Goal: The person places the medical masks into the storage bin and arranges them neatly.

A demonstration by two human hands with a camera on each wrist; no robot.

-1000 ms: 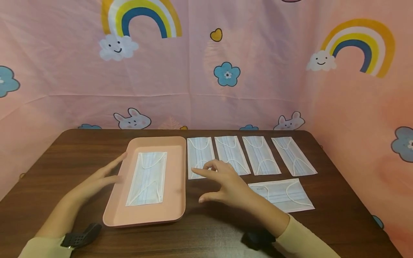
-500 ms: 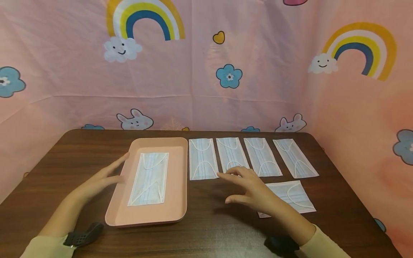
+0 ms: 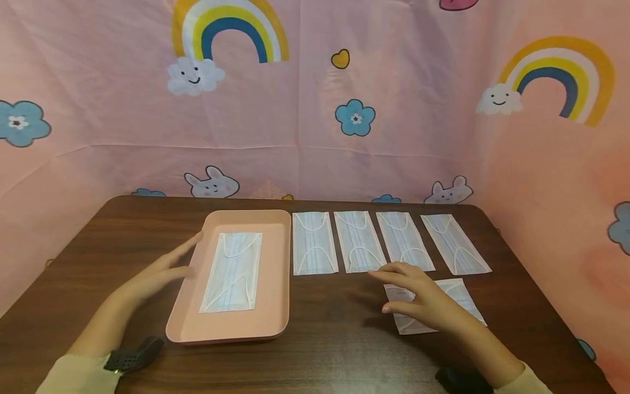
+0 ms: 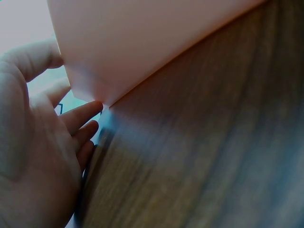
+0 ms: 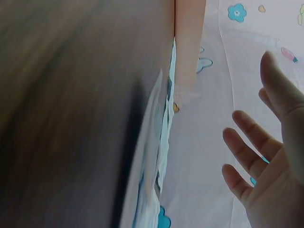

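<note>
Six masks (image 3: 315, 243) — one tray (image 3: 278, 284); two hands (image 3: 423, 298).

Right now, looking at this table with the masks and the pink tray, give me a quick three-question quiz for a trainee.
1. True or false: the pink tray holds one mask.
2. How many masks lie in the back row beside the tray?
3. Which is above the lone front mask: A the left hand, B the right hand?

Key: 1 true. 2 four. 3 B.
</note>
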